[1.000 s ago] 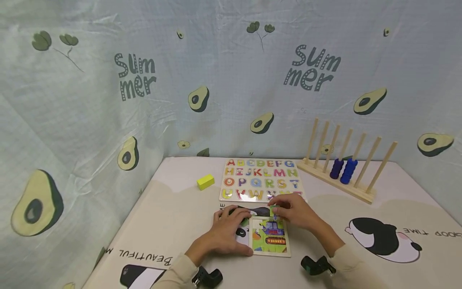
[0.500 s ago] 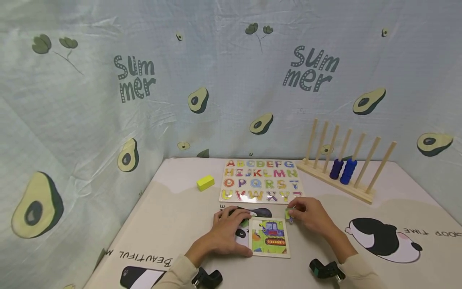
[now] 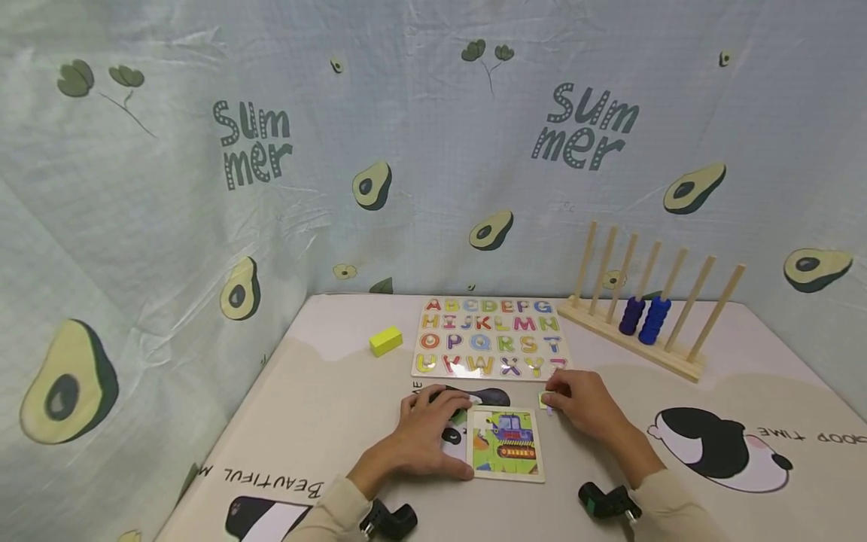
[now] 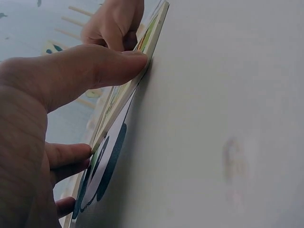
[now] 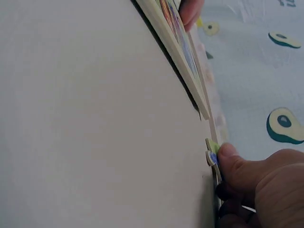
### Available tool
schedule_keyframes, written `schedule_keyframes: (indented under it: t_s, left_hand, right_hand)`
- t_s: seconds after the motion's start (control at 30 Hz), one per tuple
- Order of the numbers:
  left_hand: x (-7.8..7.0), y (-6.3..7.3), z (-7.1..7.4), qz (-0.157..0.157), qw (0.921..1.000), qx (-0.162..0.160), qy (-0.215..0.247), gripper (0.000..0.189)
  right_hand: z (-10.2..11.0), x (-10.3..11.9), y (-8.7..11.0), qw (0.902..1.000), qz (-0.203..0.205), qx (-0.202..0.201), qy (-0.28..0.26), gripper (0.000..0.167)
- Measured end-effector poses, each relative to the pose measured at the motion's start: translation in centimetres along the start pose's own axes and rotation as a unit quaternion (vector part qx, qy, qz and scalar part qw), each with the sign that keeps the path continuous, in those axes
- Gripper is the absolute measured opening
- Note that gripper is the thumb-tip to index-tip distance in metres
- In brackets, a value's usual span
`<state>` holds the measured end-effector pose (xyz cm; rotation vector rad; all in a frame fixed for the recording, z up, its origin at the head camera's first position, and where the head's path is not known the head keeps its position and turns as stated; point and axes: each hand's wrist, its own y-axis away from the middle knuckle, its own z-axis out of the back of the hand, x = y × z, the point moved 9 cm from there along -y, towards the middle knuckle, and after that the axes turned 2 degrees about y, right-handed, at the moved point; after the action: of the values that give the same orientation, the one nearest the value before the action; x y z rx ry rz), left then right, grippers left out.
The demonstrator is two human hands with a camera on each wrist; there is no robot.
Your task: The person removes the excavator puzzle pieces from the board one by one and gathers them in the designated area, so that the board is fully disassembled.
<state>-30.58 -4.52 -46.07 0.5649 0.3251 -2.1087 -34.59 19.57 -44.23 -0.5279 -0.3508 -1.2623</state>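
Note:
A small square picture puzzle in a pale wooden frame (image 3: 506, 477) shows a blue and red tracked vehicle on green. My left hand (image 3: 425, 438) grips its left side, with the thumb at the near corner and a fingertip at the far one. In the left wrist view the thumb (image 4: 118, 66) presses on the frame's edge. Just right of the frame's far corner, my right hand (image 3: 588, 406) pinches a small green puzzle piece (image 3: 544, 400) between thumb and fingers. The right wrist view shows this piece (image 5: 212, 153) tilted, with a bluish tab; the fingers beneath are partly hidden.
Behind the frame lies an alphabet board (image 3: 489, 339) with several rows of coloured letters. A yellow block (image 3: 386, 341) is left of it. At the back right stands a wooden peg rack (image 3: 630, 342) with dark blue beads on two pegs. Printed fabric walls surround the table.
My right hand has moved right, off the frame's far edge, carrying the puzzle piece, then stays nearly in place as the piece turns slightly. The left hand and the frame keep their place.

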Motion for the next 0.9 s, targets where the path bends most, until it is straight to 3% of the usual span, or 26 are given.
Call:
schedule_keyframes:
  t_s: [0.23, 0.6, 0.8, 0.9]
  left_hand:
    - [-0.1, -0.3, -0.1, -0.003, 1.0, 0.002, -0.001, 0.094]
    - [-0.1, -0.1, -0.1, 0.001, 1.0, 0.004, 0.006, 0.095]
    - [0.1, 0.0, -0.2, 0.005, 1.0, 0.001, 0.003, 0.095]
    - [0.2, 0.1, -0.2, 0.011, 0.9999, 0.002, 0.004, 0.095]
  right_hand:
    - [0.4, 0.2, 0.0, 0.9991, 0.016, -0.024, 0.03, 0.007]
    - [0.3, -0.2, -0.1, 0.9996, -0.003, -0.028, -0.006, 0.007]
    - [-0.3, 2.5, 0.2, 0.9988, 0.039, -0.021, -0.019, 0.004]
    - [-1.0, 4.2, 0.3, 0.9983, 0.052, 0.003, -0.025, 0.007]
